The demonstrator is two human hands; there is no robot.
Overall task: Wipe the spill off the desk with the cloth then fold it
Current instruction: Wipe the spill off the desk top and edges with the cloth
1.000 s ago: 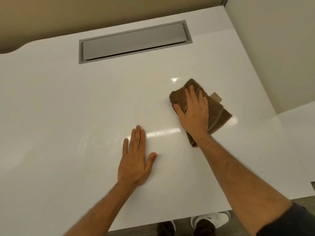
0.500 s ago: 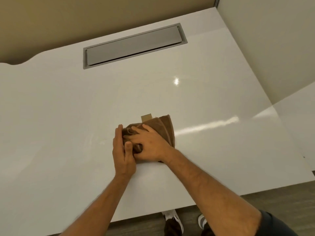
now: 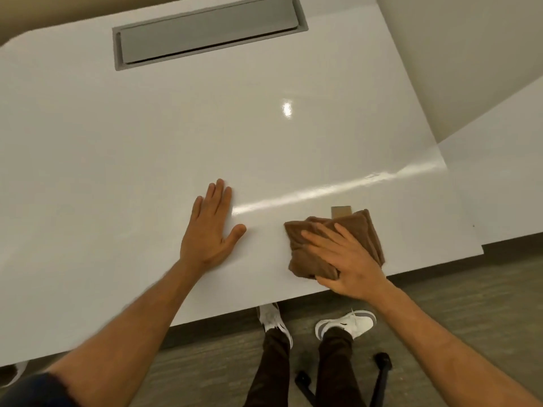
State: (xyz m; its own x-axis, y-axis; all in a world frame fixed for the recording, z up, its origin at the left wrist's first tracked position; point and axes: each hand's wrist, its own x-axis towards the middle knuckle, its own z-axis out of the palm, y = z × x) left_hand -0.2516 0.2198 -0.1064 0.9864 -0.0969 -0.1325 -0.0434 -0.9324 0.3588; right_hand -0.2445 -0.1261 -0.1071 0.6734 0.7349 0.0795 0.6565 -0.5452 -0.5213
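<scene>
A bunched brown cloth (image 3: 361,230) with a tan label lies on the glossy white desk (image 3: 147,157), near its front edge at the right. My right hand (image 3: 343,262) presses flat on top of the cloth, fingers spread and thumb at its near side. To the left, apart from the cloth, my left hand (image 3: 210,230) rests palm down on the bare desk with its fingers together. No spill shows on the surface, only light reflections.
A grey recessed cable hatch (image 3: 205,33) sits at the back of the desk. A beige wall (image 3: 470,54) bounds the right side, with a second white surface (image 3: 499,186) beyond. Below the front edge are my shoes (image 3: 346,323) and a black chair base (image 3: 382,374).
My right hand has slid the cloth from beside my left hand to the right, close to the front edge. My left hand has let go of the cloth and lies flat on the desk.
</scene>
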